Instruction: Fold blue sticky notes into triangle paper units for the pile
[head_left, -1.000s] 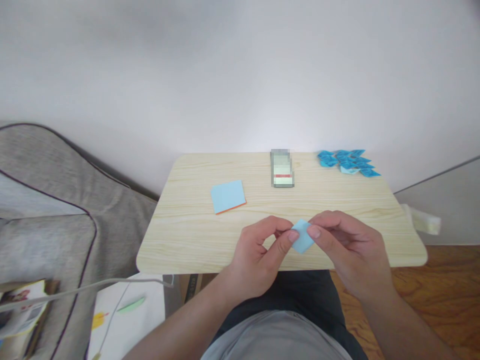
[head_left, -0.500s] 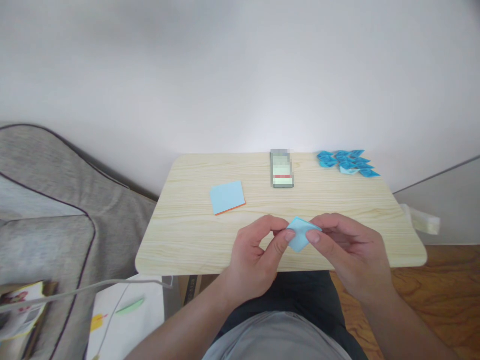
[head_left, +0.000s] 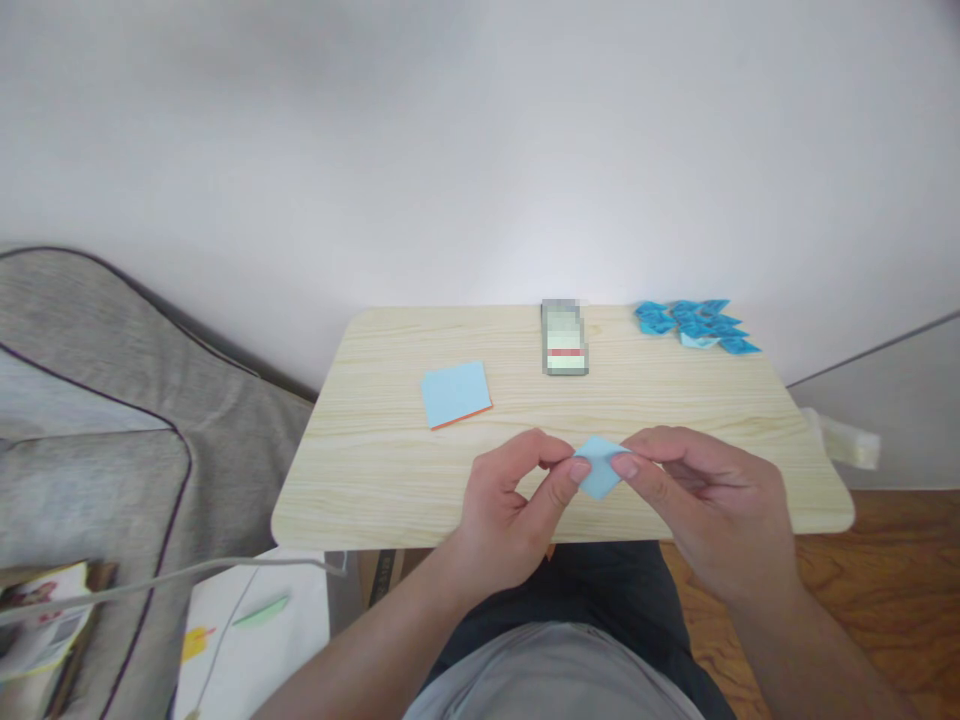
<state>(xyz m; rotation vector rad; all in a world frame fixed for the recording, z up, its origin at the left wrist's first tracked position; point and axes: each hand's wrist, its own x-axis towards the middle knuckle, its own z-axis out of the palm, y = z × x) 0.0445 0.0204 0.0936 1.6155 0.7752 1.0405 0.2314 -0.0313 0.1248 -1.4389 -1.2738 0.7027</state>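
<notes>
A pale wall (head_left: 480, 150) rises behind the far edge of a light wood-grain table (head_left: 375, 480) with rounded corners, brightest just above that edge. A grey sofa (head_left: 232, 430) with dark piping stands beside the left edge; brown wood-patterned floor (head_left: 885, 580) shows beyond the near right corner.

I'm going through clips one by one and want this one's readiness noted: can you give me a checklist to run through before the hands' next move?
1. Left hand pinches the folded paper by its left side: ok.
2. Right hand pinches the same paper by its right side: ok.
3. Creases on that paper sharp and lined up: cannot tell; too small, partly covered by the thumbs.
4. Light-blue paper stack lies flat on the table, apart from both hands: ok.
5. Phone lies beyond the hands, untouched: ok.
6. Blue folded pieces at the far right, untouched: ok.
</notes>
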